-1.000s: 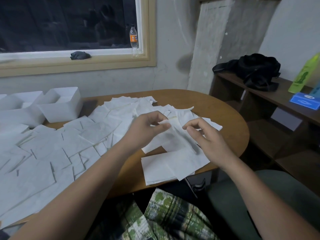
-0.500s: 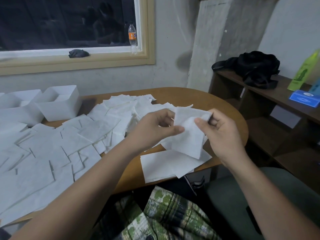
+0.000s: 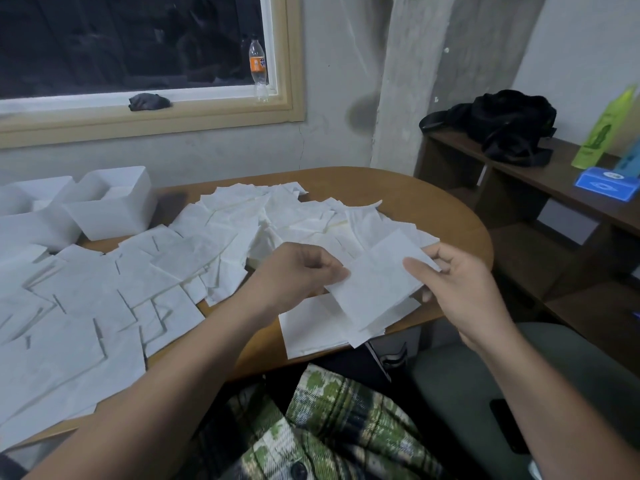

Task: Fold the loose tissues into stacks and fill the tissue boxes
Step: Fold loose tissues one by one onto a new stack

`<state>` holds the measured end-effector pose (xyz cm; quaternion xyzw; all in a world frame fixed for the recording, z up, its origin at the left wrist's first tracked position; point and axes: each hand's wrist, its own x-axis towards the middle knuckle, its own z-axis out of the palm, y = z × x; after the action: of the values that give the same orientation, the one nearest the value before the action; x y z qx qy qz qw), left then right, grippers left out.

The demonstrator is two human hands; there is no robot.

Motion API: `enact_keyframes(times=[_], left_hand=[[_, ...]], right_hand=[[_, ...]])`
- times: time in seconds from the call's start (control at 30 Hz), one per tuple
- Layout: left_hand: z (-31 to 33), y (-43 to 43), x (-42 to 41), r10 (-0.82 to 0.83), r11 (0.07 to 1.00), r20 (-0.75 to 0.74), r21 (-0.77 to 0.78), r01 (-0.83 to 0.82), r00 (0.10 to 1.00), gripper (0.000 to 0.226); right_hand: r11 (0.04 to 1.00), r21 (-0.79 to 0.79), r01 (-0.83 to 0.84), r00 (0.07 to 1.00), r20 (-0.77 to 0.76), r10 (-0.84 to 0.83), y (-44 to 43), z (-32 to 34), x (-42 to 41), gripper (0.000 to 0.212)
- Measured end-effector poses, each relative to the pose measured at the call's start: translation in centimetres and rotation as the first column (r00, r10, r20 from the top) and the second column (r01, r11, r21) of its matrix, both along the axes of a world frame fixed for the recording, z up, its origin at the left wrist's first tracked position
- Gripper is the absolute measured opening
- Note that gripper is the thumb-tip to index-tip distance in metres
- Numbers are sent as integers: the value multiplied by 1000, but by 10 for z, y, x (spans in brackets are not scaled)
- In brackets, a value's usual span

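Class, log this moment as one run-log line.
left hand: pinches tissue | right hand: pinches it | stack: below | boxes: far-left

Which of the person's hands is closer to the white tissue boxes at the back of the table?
Left. The left hand sits mid-table, right of the white tissue boxes across the loose tissues. The right hand is farther right, pinching the held tissue.
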<state>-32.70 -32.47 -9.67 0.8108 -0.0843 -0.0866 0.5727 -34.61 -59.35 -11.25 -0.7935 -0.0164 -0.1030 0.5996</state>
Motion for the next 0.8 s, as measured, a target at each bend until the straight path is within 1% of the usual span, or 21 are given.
enact_keyframes(times=[0.07,0.13,0.2,0.3,0.4,0.6,0.7,0.8], left_hand=[[-4,1,3,12,998,-14,69,-11,1000,16],[-8,1,4,18,983,0,182,-18,1000,18],[-12,0,5,11,966,14,257,-14,1000,17],[-14,-1,6,-3,939,38,345,-10,999,15],[-16,-3,7,-21,914,51,406,-1,998,16],[-17,-4,6,-33,860,90,510,-18,995,13],[-19,-4,6,-50,832,127,554,-29,991,15],[-20,-5,8,-62,824,118,567,-16,991,17]], right_hand=[[1000,-19,-7,999,-39,6,0,-6,-2,7],[998,-67,-17,998,-68,12,-1,-11,-3,6],[987,-158,-20,996,-91,6,-2,-17,-2,6],[943,-334,-3,995,-92,-30,-3,-25,-1,10],[907,-420,33,996,-59,-63,-2,-30,1,11],[860,-509,36,996,-55,-74,-3,-35,5,16],[806,-588,69,996,-9,-91,0,-34,4,21],[770,-628,112,993,51,-102,0,-36,2,27]])
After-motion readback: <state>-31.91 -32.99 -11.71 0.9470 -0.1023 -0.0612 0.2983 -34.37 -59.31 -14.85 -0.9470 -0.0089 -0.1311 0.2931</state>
